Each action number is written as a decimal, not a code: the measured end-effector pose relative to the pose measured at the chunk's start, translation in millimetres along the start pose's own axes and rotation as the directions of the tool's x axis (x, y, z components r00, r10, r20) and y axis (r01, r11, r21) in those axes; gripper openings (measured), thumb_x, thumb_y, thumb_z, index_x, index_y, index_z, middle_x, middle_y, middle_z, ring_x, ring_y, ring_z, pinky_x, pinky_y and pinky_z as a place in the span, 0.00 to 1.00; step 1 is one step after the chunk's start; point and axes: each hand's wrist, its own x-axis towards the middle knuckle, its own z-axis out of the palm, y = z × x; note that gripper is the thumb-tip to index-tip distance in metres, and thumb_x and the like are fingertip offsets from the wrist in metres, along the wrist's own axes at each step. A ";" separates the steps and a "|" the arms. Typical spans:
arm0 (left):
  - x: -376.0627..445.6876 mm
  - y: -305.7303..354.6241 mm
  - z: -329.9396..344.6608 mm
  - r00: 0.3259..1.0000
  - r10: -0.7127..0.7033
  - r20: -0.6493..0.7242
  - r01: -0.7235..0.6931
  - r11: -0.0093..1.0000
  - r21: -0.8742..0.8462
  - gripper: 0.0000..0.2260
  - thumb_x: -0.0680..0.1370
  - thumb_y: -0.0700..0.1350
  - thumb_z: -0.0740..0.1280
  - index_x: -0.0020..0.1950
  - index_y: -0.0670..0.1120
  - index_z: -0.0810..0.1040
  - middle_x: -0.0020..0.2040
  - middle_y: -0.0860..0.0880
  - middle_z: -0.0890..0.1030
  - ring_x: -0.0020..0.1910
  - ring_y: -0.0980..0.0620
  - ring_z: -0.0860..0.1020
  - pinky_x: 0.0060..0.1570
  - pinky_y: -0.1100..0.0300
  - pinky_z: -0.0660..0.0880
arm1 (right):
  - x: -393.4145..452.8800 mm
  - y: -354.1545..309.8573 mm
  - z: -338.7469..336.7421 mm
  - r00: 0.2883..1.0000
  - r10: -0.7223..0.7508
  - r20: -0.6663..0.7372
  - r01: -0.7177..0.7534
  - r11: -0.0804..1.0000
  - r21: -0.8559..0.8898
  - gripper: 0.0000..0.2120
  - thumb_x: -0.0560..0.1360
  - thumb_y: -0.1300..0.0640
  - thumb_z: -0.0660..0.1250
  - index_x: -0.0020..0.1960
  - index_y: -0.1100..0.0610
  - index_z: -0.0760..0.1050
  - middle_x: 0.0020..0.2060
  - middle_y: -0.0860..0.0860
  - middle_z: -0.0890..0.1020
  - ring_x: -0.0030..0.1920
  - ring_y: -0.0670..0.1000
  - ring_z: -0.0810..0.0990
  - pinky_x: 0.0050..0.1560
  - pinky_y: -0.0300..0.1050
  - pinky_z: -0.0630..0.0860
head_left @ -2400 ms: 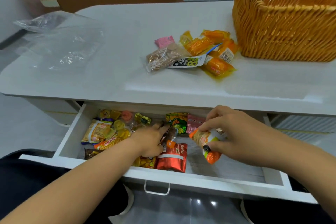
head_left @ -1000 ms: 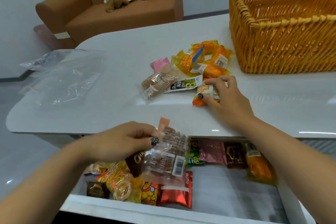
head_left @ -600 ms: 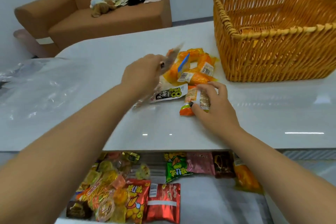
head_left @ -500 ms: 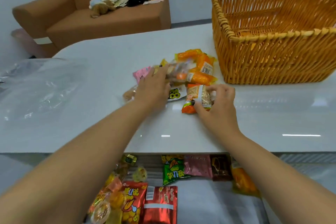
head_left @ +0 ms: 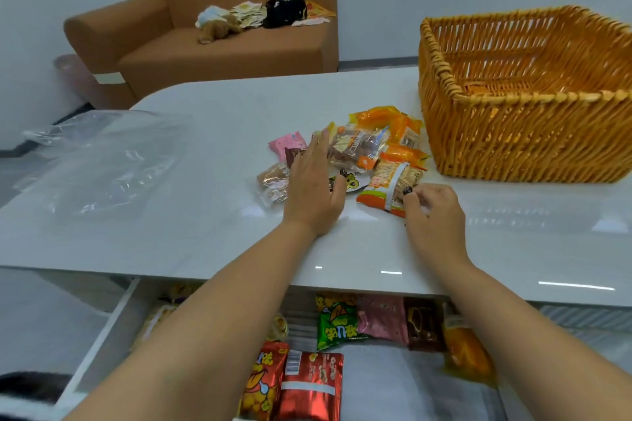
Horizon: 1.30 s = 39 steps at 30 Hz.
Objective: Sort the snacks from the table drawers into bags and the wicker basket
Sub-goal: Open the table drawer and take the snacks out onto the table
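A pile of snack packets (head_left: 366,154) lies on the white table (head_left: 205,225), left of the wicker basket (head_left: 523,133). My left hand (head_left: 313,188) hovers flat with straight fingers beside the pile, holding nothing; a clear packet of brown biscuits (head_left: 355,149) lies just past its fingertips. My right hand (head_left: 431,208) has loosely curled fingers at the near end of an orange-and-white packet (head_left: 390,181); it seems to hold nothing. Below, the open drawer (head_left: 102,345) holds more snacks: red packets (head_left: 307,386), a green one (head_left: 337,325), pink, brown and orange ones.
Clear plastic bags (head_left: 99,161) lie on the table's left side. A brown sofa (head_left: 212,48) with clothes and a soft toy stands behind the table. The basket looks empty inside.
My left hand carried the clear biscuit packet up from the drawer, dropped it on the pile and drew back open. My right hand set down the orange-and-white packet and loosened.
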 end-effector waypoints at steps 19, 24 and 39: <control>-182.7 -51.4 -179.8 0.961 -0.096 0.261 0.141 0.977 -0.158 0.16 0.79 0.43 0.61 0.63 0.59 0.75 0.59 0.63 0.81 0.60 0.62 0.78 0.59 0.65 0.74 | -173.8 -15.9 38.7 0.606 -0.374 0.702 0.484 0.874 0.047 0.13 0.79 0.47 0.57 0.54 0.52 0.76 0.62 0.40 0.67 0.63 0.39 0.66 0.65 0.38 0.67; -194.1 -104.1 -199.9 0.767 -0.414 0.490 0.455 0.890 0.038 0.13 0.80 0.38 0.63 0.55 0.57 0.78 0.53 0.60 0.83 0.56 0.57 0.79 0.52 0.64 0.75 | -180.3 -5.1 43.2 0.644 -0.119 0.755 0.360 0.919 -0.162 0.05 0.79 0.53 0.62 0.54 0.45 0.70 0.61 0.39 0.61 0.64 0.39 0.63 0.61 0.29 0.58; -212.8 -186.8 -186.2 0.509 -0.632 0.584 0.378 0.774 0.508 0.42 0.73 0.43 0.71 0.80 0.45 0.50 0.75 0.41 0.64 0.72 0.42 0.66 0.68 0.54 0.67 | -226.7 -99.0 208.6 0.370 0.198 0.908 0.660 0.632 -0.406 0.45 0.73 0.35 0.63 0.78 0.52 0.43 0.75 0.61 0.54 0.69 0.66 0.64 0.64 0.56 0.68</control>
